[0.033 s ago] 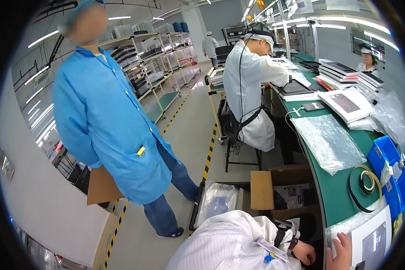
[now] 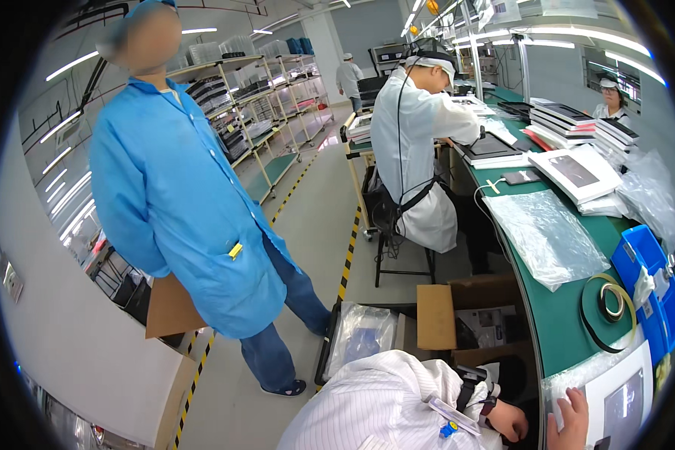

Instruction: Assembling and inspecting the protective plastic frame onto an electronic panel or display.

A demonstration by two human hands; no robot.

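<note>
My right hand rests at the bench's near edge, fingers spread, beside a white-framed panel with a grey screen-like centre. Clear plastic film lies under the panel's far end. My left hand, with a dark band at the wrist, hangs low just off the bench edge. Its fingers are curled in, and nothing shows in them, though the palm is turned away. A striped white sleeve covers my left arm, with a strapped device near the cuff.
On the green bench are tape rolls, a blue bin, a clear bag and stacked framed panels. An open carton and a black crate stand below. A blue-coated person stands left; a white-coated co-worker sits ahead.
My right hand shifts very slightly, its fingers still spread. The blue-coated person sways a little to the right. All else looks the same.
</note>
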